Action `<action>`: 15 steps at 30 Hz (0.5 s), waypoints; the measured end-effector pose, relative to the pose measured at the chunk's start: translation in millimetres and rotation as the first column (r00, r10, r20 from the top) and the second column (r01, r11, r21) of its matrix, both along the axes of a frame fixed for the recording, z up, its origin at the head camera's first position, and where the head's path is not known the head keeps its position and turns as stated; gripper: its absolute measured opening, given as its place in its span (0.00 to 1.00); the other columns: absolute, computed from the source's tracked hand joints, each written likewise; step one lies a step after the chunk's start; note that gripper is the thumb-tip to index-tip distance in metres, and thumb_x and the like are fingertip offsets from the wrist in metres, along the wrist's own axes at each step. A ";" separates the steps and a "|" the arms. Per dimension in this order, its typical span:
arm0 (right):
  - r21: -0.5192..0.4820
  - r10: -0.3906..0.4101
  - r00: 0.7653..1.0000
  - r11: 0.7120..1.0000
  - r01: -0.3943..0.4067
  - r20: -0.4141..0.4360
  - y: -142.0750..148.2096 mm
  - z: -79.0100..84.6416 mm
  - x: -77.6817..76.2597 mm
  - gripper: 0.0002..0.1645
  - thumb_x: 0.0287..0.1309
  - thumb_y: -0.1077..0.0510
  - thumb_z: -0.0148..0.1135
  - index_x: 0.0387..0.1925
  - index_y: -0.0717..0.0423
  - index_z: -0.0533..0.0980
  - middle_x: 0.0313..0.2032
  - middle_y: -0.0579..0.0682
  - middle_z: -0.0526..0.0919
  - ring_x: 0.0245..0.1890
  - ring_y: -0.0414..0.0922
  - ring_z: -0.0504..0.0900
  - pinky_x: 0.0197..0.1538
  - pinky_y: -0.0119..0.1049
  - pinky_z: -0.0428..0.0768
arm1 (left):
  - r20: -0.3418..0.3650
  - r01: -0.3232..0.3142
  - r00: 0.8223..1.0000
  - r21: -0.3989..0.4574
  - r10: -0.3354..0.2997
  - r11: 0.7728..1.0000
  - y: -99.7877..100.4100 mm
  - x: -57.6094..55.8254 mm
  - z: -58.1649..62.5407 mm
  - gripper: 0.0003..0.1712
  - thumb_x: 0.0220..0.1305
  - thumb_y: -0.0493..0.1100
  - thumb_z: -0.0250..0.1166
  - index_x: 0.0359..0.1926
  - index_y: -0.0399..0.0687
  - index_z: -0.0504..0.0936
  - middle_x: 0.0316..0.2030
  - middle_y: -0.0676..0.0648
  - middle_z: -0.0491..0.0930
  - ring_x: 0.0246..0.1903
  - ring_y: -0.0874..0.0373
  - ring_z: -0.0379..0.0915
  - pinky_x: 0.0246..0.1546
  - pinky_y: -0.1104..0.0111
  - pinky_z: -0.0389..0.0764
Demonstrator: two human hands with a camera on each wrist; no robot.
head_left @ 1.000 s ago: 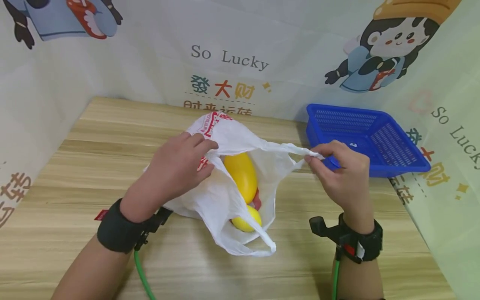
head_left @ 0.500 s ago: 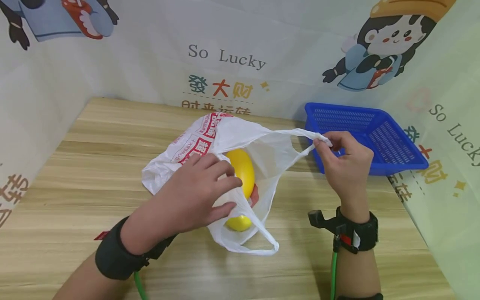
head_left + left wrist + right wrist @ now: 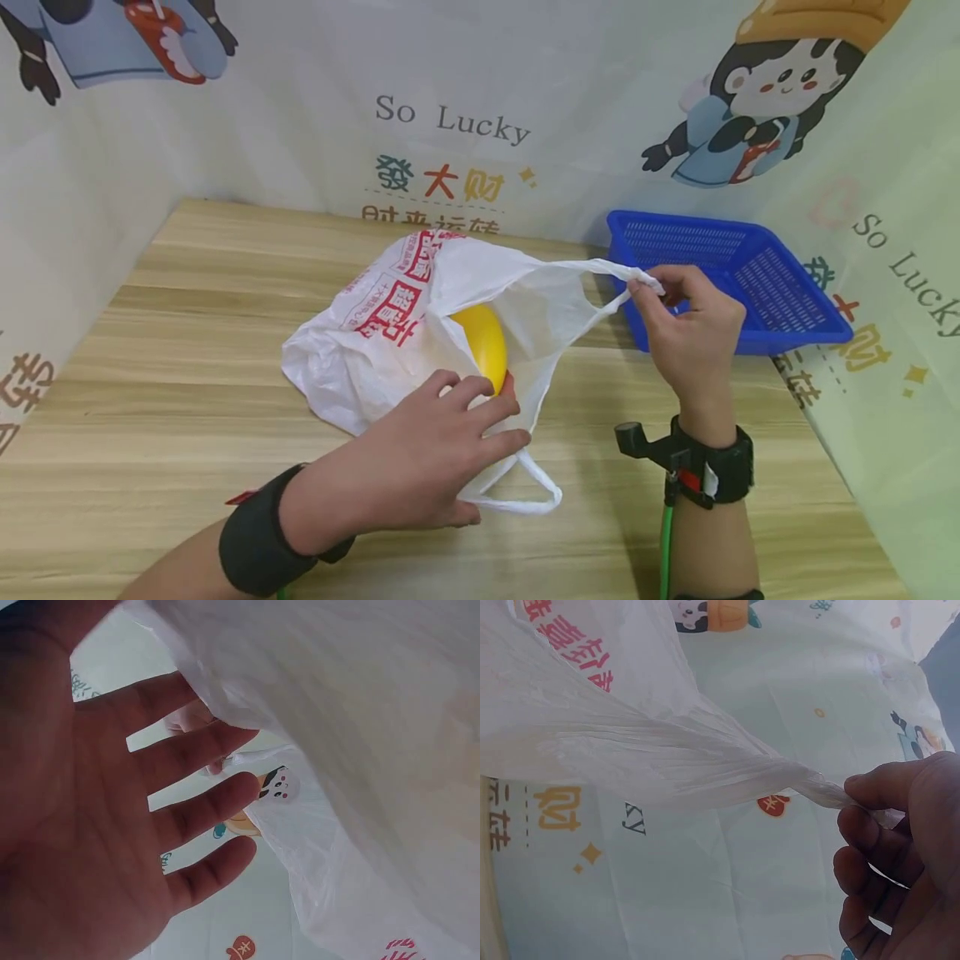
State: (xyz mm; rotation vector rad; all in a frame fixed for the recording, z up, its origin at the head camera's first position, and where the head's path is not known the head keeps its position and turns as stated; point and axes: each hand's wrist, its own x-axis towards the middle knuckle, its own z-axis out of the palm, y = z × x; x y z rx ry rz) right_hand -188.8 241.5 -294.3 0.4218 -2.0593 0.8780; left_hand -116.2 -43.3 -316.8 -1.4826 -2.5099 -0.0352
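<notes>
Bag (image 3: 337, 367), white with red print, lies open on the bench (image 3: 187, 367). A long yellow thing (image 3: 487, 346) is inside the bag, partly covered. Its long side runs from the bag's far part to the near part, so one end points toward the left hand (image 3: 423, 458). That hand is the nearer one. Its fingers are spread out over the bag's near edge, close to the yellow thing's end; I can't tell if they touch it. The right hand (image 3: 693, 333), out to the right of the bag, pinches one handle (image 3: 600, 267) and is well apart from the yellow thing.
</notes>
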 end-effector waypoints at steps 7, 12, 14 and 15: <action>-0.011 -0.018 1.000 1.000 0.018 0.006 1.5 0.0 -0.2 0.08 0.56 0.68 0.71 0.35 0.73 0.82 0.28 0.64 0.84 0.27 0.27 0.70 0.30 0.20 0.67 | -0.083 0.018 0.997 0.087 -0.011 0.996 -5.5 -3.1 -0.5 0.24 0.47 0.56 0.80 0.42 0.55 0.83 0.56 0.52 0.79 0.51 0.51 0.73 0.50 0.59 0.74; -0.050 -0.018 0.999 0.999 0.020 0.046 1.0 2.3 2.6 0.08 0.56 0.69 0.72 0.36 0.71 0.83 0.29 0.63 0.85 0.27 0.29 0.71 0.30 0.21 0.67 | -0.116 0.052 0.993 0.210 -0.028 0.976 -8.3 -9.9 -0.4 0.10 0.50 0.45 0.78 0.32 0.54 0.85 0.41 0.56 0.83 0.45 0.55 0.77 0.45 0.62 0.75; -0.058 -0.012 0.998 0.998 0.016 0.066 1.6 3.4 4.0 0.08 0.55 0.69 0.73 0.36 0.71 0.83 0.30 0.60 0.85 0.27 0.30 0.71 0.30 0.22 0.67 | -0.110 0.069 0.993 0.246 -0.042 0.967 -10.1 -13.9 0.8 0.08 0.51 0.42 0.77 0.32 0.54 0.86 0.38 0.56 0.83 0.43 0.55 0.77 0.43 0.64 0.75; -0.056 -0.007 0.997 0.998 0.012 0.076 2.4 3.8 4.6 0.08 0.55 0.69 0.73 0.36 0.71 0.83 0.30 0.57 0.85 0.27 0.30 0.72 0.30 0.22 0.67 | -0.104 0.076 0.993 0.265 -0.050 0.961 -11.6 -16.4 1.5 0.07 0.51 0.40 0.77 0.32 0.54 0.86 0.37 0.55 0.83 0.42 0.55 0.77 0.42 0.64 0.75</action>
